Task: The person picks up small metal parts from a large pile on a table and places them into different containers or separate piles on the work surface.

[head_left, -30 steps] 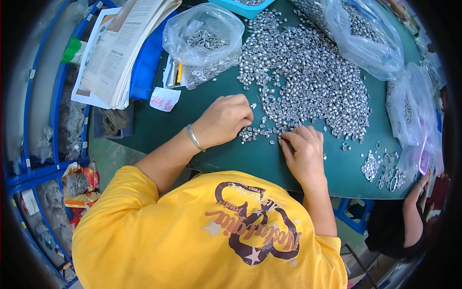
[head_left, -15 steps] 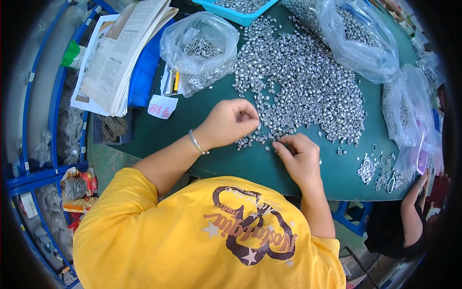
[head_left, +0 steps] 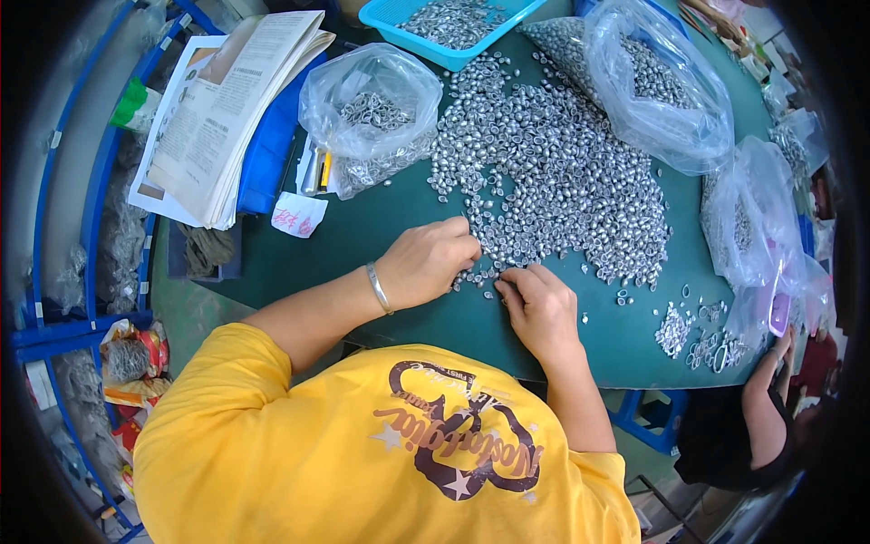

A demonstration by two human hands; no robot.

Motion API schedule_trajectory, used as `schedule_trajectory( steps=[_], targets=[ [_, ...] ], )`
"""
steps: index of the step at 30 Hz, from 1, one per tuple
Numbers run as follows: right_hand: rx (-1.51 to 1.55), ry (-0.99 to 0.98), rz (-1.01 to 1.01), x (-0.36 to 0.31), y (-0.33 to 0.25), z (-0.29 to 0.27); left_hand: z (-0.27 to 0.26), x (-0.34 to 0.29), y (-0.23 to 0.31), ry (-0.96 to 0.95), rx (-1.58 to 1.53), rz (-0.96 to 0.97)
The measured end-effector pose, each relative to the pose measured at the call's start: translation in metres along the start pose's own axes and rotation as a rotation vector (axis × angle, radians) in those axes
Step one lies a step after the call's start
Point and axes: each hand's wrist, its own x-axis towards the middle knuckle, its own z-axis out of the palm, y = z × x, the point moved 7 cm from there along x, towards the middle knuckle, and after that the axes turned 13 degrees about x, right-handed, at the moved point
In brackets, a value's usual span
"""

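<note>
From my distant place I saw the green table point(head_left: 362, 218) sit lower in the view than half a second before, so its far side showed more fully. Across its middle and far part spread the pile of silvery metal pieces point(head_left: 562, 181). At the far right, the large clear bag point(head_left: 693, 145) gaped and held similar pieces. The light blue basket point(head_left: 426, 50), beyond the pile, carried a broad layer of silvery pieces. To the left of the pile, the smaller clear bag point(head_left: 322, 118) contained pieces which looked thinner and more open in shape.

The left hand point(head_left: 430, 263) had been raised with its fingers curled; now it was lowered again to the near edge of the pile. The right hand point(head_left: 544, 313) remained just beside it. I judged that the sorting by fingers was going on at this spot. Both grips had the fingertips drawn together, over or beside the loose cluster point(head_left: 485, 275), but whether either one pinched a piece I could not make out.
</note>
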Motion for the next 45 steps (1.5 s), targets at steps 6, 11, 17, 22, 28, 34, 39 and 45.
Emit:
schedule_trajectory(
  steps=[6, 11, 17, 22, 28, 34, 39, 45],
  targets=[
    [1.243, 0.142, 0.607, -0.008, 0.037, -0.014, 0.013, -0.008, -0.033, -0.004, -0.816, -0.430],
    [0.244, 0.037, 0.121, 0.006, 0.010, -0.008, 0.025, -0.008, -0.045, -0.095, -1.259, -0.670],
    [0.129, 0.078, -0.009, 0.007, 0.005, -0.002, 0.026, -0.011, -0.046, -0.091, -1.276, -0.683],
    [1.531, 0.131, 0.622, 0.001, 0.041, -0.007, 0.022, -0.014, -0.049, -0.041, -1.330, -0.748],
    [0.262, -0.060, 0.167, 0.020, 0.005, 0.001, 0.022, -0.012, -0.051, 0.007, -1.415, -0.771],
    [-0.066, -0.142, 0.012, 0.024, -0.009, 0.012, 0.003, -0.006, -0.027, -0.105, -0.635, -0.379],
    [-0.053, -0.120, 0.035, 0.025, -0.002, 0.009, 0.004, -0.008, -0.007, -0.021, -0.142, -0.111],
    [0.389, -0.087, 0.210, 0.023, 0.013, 0.005, -0.003, -0.005, -0.009, -0.006, -0.234, -0.169]
  ],
)
